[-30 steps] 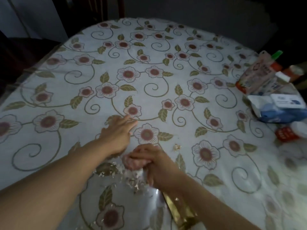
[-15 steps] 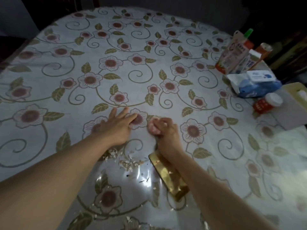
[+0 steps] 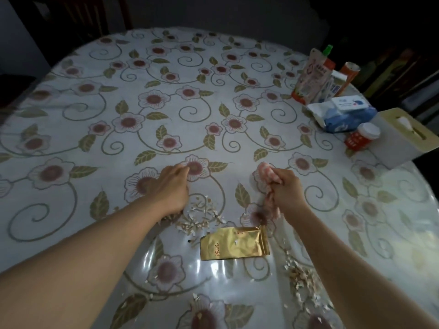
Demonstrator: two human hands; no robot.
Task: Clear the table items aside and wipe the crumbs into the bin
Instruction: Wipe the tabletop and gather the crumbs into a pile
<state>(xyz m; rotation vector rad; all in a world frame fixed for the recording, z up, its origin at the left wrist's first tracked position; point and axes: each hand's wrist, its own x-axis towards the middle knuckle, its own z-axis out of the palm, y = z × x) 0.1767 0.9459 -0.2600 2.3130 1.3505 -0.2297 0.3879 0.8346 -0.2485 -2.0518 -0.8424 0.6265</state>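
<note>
Illegible red characters on the gold packet (image 3: 234, 243); other labels too blurred.

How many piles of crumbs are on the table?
2. One pile of crumbs lies beside the left hand, above the gold packet. The other pile lies by the right forearm, near the table's edge. More may hide under the arms.

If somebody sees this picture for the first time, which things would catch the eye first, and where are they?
First the two hands at the centre: the left hand rests on the flowered tablecloth, and the right hand grips a pink cloth. Between and below them lie pale crumbs and a shiny gold packet. Packages and a tissue box stand at the right edge.
</note>
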